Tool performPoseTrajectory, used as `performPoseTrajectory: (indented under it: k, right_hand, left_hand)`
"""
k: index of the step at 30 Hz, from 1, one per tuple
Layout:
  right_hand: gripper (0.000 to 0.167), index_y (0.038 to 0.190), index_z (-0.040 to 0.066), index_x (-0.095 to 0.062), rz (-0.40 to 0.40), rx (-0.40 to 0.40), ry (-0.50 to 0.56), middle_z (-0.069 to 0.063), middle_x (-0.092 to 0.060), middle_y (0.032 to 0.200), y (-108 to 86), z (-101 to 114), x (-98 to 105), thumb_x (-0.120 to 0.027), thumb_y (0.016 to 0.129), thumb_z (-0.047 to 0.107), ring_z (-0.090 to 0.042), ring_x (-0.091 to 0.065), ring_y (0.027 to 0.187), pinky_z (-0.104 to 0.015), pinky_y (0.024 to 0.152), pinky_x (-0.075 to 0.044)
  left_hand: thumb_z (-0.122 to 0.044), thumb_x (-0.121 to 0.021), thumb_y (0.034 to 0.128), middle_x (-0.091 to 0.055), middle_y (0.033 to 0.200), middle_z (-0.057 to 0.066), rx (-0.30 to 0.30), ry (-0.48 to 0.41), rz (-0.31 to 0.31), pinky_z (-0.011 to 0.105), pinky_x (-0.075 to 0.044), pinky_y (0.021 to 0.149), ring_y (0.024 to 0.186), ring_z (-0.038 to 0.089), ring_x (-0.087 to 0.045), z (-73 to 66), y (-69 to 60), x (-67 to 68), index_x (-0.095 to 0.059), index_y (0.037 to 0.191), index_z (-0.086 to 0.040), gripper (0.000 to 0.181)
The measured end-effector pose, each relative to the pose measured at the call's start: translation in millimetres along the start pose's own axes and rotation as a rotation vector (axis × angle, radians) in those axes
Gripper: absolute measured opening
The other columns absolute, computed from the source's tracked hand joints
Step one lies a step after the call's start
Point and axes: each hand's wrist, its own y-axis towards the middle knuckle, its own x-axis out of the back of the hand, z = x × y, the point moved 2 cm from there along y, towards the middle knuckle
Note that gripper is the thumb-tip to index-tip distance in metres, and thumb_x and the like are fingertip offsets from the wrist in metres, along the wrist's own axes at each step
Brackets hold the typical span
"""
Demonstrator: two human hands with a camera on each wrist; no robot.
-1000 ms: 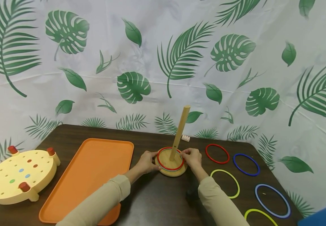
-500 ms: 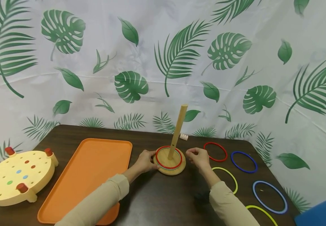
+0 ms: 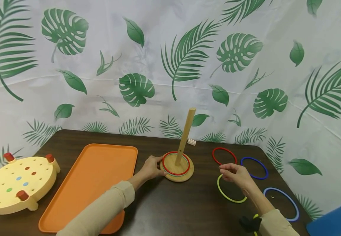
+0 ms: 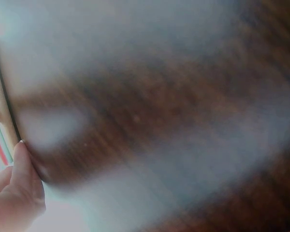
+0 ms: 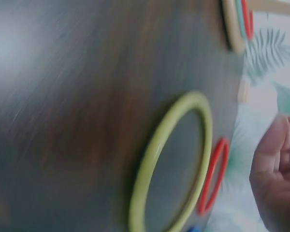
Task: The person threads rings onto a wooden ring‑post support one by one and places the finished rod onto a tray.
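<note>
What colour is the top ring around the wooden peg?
Red. The top ring around the wooden peg shows best in the head view.

From where I sit, I can read no text, label, brand, number or sign in any of my three views; both wrist feeds reach me soft and blurred, so any small print there may simply be beyond what I can make out.
</note>
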Motion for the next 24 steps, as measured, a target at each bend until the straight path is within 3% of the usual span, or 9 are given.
performPoseTrajectory:
  k: [7, 13, 17, 24]
  right_hand:
    - [0.045, 0.119, -0.02, -0.048, 0.189, 0.012, -0.022, 0.004, -0.067, 0.097, -26.5, -17.4, 40.0, -0.061, 0.091, 0.013, -0.011, -0.066, 0.089, -0.029, 0.079, -0.055]
    - [0.042, 0.12, -0.025, -0.043, 0.381, 0.078, -0.03, 0.008, -0.067, 0.104, -43.6, -35.6, 69.4, -0.054, 0.094, 0.006, -0.008, -0.064, 0.095, -0.023, 0.081, -0.053]
    - [0.039, 0.119, -0.024, -0.045, 0.448, 0.081, -0.046, 0.008, -0.067, 0.106, -53.5, -49.2, 83.5, -0.053, 0.094, 0.005, -0.005, -0.063, 0.096, -0.021, 0.08, -0.052]
    - [0.022, 0.109, -0.017, -0.056, 0.517, 0.274, -0.135, 0.004, -0.069, 0.104, -63.7, -66.4, 99.0, -0.053, 0.091, -0.004, -0.002, -0.063, 0.094, -0.022, 0.074, -0.054]
  left_hand:
    - [-0.007, -0.082, 0.0694, -0.053, 0.117, 0.023, -0.01, -0.003, 0.002, 0.033, -0.051, 0.08, 0.093, 0.027, -0.059, 0.8, 0.2, 0.0, -0.055, 0.128, 0.005, 0.066]
    - [-0.007, -0.082, 0.0693, -0.052, 0.118, 0.024, -0.013, -0.002, 0.007, 0.033, -0.052, 0.079, 0.093, 0.027, -0.06, 1.4, 1.3, -0.7, -0.053, 0.129, 0.006, 0.068]
    - [-0.006, -0.082, 0.0692, -0.05, 0.121, 0.026, -0.009, -0.01, 0.011, 0.032, -0.052, 0.08, 0.095, 0.028, -0.061, 0.8, 1.1, -0.7, -0.053, 0.129, 0.007, 0.068]
    - [-0.005, -0.082, 0.0685, -0.054, 0.12, 0.025, -0.016, -0.003, 0.009, 0.031, -0.052, 0.076, 0.092, 0.025, -0.062, -1.0, 0.3, 0.8, -0.053, 0.129, 0.007, 0.068]
